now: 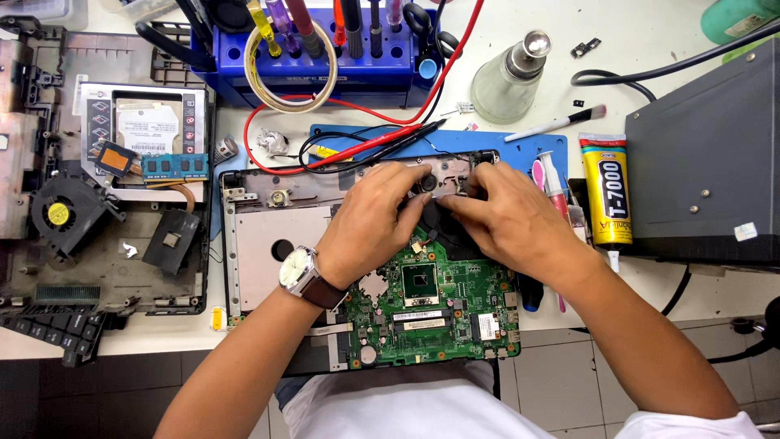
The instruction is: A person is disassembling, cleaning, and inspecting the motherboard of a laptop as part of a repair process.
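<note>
- Left hand [370,219] is palm down, fingers curled forward, tips pinched together near the right hand's.
- Left wrist is bent slightly, forearm running in from lower left.
- Right hand [504,215] is palm down, fingers bent inward towards the left hand.
- Right forearm angles in from lower right.
- Fingertips of both hands nearly meet.

A white workbench [650,24] carries an opened laptop chassis [260,236] near centre, a stripped shell [49,268] left, a blue tool rack [317,69] far, a black box [707,162] right.
</note>
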